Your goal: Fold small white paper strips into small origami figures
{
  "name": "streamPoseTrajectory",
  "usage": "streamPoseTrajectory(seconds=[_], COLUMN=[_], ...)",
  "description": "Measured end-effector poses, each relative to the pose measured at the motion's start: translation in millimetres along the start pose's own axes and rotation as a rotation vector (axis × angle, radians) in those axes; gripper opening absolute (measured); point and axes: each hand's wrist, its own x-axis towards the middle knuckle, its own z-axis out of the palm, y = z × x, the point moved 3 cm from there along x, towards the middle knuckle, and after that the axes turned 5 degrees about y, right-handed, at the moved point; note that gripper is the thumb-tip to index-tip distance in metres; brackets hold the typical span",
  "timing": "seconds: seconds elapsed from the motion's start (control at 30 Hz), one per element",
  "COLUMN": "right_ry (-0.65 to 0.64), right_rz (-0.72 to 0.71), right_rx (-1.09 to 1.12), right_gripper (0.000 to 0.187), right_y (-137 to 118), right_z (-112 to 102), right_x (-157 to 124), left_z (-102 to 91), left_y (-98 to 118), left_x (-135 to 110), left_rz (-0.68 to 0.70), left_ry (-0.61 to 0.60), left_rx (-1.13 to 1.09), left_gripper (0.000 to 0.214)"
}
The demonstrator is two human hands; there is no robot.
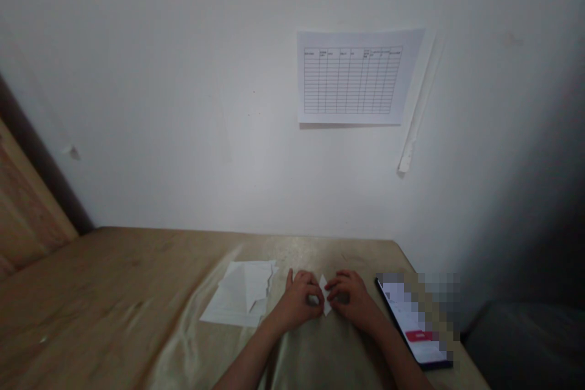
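A small piece of folded white paper [325, 303] rests on the covered table between my two hands, its pointed tip facing the wall. My left hand [300, 298] is closed at the paper's left edge, thumb and fingers curled together on it. From the other side my right hand [350, 295] pinches the right edge with bent fingers. Parts of the paper are hidden beneath the fingertips. Left of my left hand lies a loose stack of white paper sheets [237, 295], some with torn edges.
A brownish, wrinkled cover [114, 292] spreads over the table, which meets a white wall. To the right a tablet or large phone [420, 338] lies near the table's edge, partly pixelated. A printed table sheet [351, 79] hangs on the wall. Wooden boards [27, 207] stand at far left.
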Motion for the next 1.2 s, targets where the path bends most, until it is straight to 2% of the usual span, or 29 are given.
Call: streamPoseTrajectory(seconds=[0.4, 0.7, 1.0, 1.2], right_ry=[0.000, -0.033, -0.034, -0.024], right_rz=[0.007, 0.036, 0.016, 0.011], right_rx=[0.035, 0.051, 0.078, 0.091], right_gripper=[0.011, 0.013, 0.022, 0.028], right_y=[1.7, -2.9, 3.6, 5.1], right_z=[0.2, -4.0, -1.5, -0.6], right_x=[0.0, -1.9, -1.0, -0.7], left_z=[1.7, 1.6, 1.4, -4.0], left_y=[3.6, -0.1, -2.6, -0.4], left_x=[1.2, 2.1, 0.3, -0.3], left_rz=[-0.063, -0.039, 0.009, -0.018], left_ry=[0.026, 0.035, -0.015, -0.060], left_rx=[0.015, 0.000, 0.026, -0.006], left_gripper=[0.006, 0.005, 0.007, 0.010])
